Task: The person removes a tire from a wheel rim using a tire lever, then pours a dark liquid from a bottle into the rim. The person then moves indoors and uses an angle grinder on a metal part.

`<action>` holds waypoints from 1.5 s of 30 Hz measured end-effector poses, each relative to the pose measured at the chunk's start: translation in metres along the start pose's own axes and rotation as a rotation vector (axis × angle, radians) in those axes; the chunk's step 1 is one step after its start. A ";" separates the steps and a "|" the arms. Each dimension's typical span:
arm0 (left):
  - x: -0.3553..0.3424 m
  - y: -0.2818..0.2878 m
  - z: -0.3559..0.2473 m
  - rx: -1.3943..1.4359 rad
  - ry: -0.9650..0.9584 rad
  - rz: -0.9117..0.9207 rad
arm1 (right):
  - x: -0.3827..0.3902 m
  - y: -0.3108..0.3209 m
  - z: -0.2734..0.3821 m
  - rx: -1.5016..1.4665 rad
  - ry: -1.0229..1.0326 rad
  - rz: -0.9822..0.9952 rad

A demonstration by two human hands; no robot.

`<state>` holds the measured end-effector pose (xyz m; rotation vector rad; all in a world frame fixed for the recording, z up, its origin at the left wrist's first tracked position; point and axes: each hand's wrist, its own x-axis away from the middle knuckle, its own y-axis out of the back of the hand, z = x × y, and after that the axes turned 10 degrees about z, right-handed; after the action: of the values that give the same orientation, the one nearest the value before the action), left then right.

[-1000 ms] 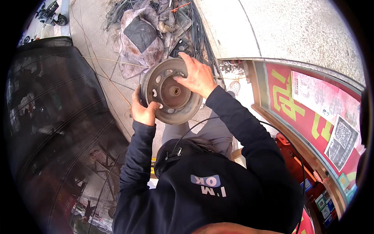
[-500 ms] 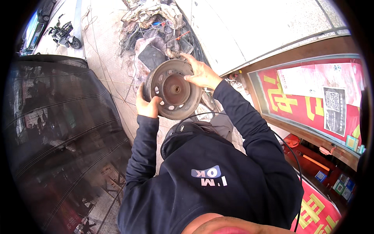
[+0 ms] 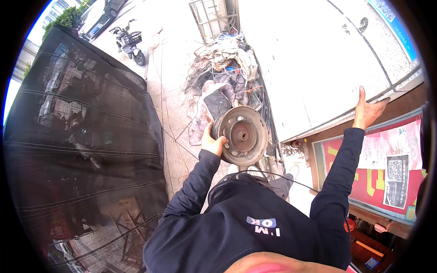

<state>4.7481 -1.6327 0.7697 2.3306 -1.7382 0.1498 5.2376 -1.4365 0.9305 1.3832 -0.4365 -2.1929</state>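
A round, rusty metal wheel rim with holes around its centre is held up in front of me. My left hand grips its left edge, thumb on the front face and fingers reaching behind, partly hidden. My right hand is apart from the rim, stretched out to the right with thumb and fingers spread. It holds nothing and is nearest to the wooden edge of the framed counter; whether it touches that edge I cannot tell.
Beyond the rim, a heap of cloths and cables lies on the ground by a pale wall. A dark sheet cover fills the left. A parked scooter stands far left. Red signs line the counter at right.
My right hand has let go of the wheel rim and moved out to the right. The left hand keeps hold of the rim. The view has shifted, showing more of the far ground.
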 end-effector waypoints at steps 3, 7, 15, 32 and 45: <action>0.013 -0.002 -0.027 0.021 0.043 0.033 | 0.009 0.017 -0.019 -0.116 0.012 0.140; 0.013 0.028 -0.008 -0.181 -0.038 0.062 | 0.085 0.031 0.052 -0.100 0.151 0.225; 0.041 -0.001 -0.042 -0.149 -0.129 0.360 | 0.206 0.024 0.114 -0.565 0.255 1.162; 0.232 -0.124 -0.014 0.013 -0.078 0.447 | 0.285 0.198 -0.044 -0.709 0.063 1.024; 0.176 -0.129 0.046 -0.041 -0.163 0.316 | 0.128 0.206 -0.048 -0.270 0.097 0.654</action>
<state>4.9205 -1.7728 0.7476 2.0758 -2.1596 -0.0242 5.2863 -1.6787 0.9215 1.0090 -0.4569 -1.5768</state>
